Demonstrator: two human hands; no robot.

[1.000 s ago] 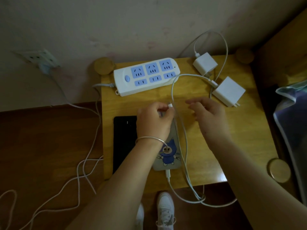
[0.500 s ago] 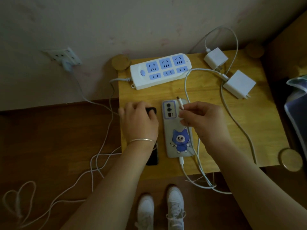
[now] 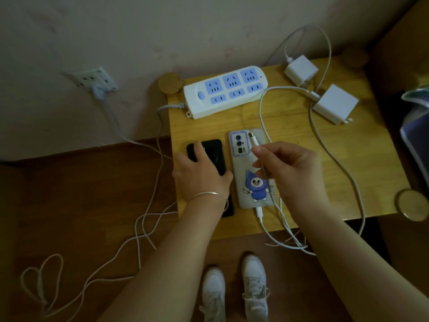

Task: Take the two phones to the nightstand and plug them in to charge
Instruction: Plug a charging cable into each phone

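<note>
Two phones are laid side by side on the wooden desk (image 3: 348,163), near its left edge. The black phone (image 3: 212,156) is on the left; the cased phone (image 3: 246,173), back up with a blue cartoon figure on it, is just to its right.

The left hand (image 3: 202,175) is laid flat over the black phone, fingers spread and curled at its edges; a thin bangle (image 3: 209,194) is worn at the wrist. Whether the phone is gripped or only pressed cannot be told.

The right hand (image 3: 287,168) is held over the cased phone, thumb and forefinger pinched on a white cable (image 3: 262,112) just behind its plug (image 3: 253,139). The plug is pointed away, free, above the camera block.

A second cable (image 3: 259,212) is already seated in the near end of the cased phone and runs off the near desk edge.

At the far side a white power strip (image 3: 226,91) with blue sockets is seen, none occupied. To its right two white chargers are lying unplugged: a small one (image 3: 300,70) far, a larger one (image 3: 335,103) nearer, prongs exposed. Cables are attached to both.

The strip's lead is run left to a wall socket (image 3: 95,79). Loose cable is looped on the floor (image 3: 76,201). White shoes (image 3: 234,293) are seen at the near edge.
</note>
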